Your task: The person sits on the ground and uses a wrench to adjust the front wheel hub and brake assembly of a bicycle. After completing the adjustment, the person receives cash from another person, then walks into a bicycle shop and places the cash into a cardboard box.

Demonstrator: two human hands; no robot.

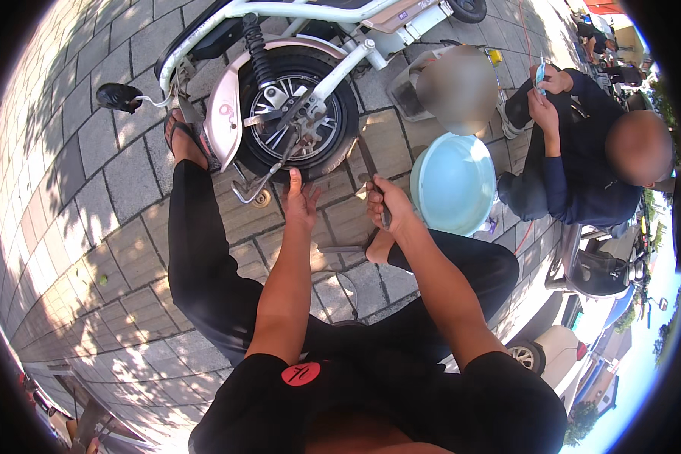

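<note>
Head view shows a person crouched on paving stones (113,181) before the rear wheel (299,113) of a white scooter (295,11) lying tipped at the far side. The left hand (301,200) presses against the near edge of the tyre, fingers spread and thumb up, closed on nothing. The right hand (386,204) is clamped round a long dark tyre lever (371,170), whose far tip points at the tyre's right side, just beside the rim. Judging by this, the step in hand is working the tyre at the rim with the lever; the next move seems to call for the tip to slip between tyre and rim while the left hand steadies the wheel. The wheel has a black tyre, a silver spoked hub and a pale pink mudguard (223,113) on its left; a black spring shock (256,49) rises from it. A light blue basin (454,181) sits to the right, near the right hand. Farther right another person (583,163) in dark clothes sits looking at a phone (539,76).
</note>
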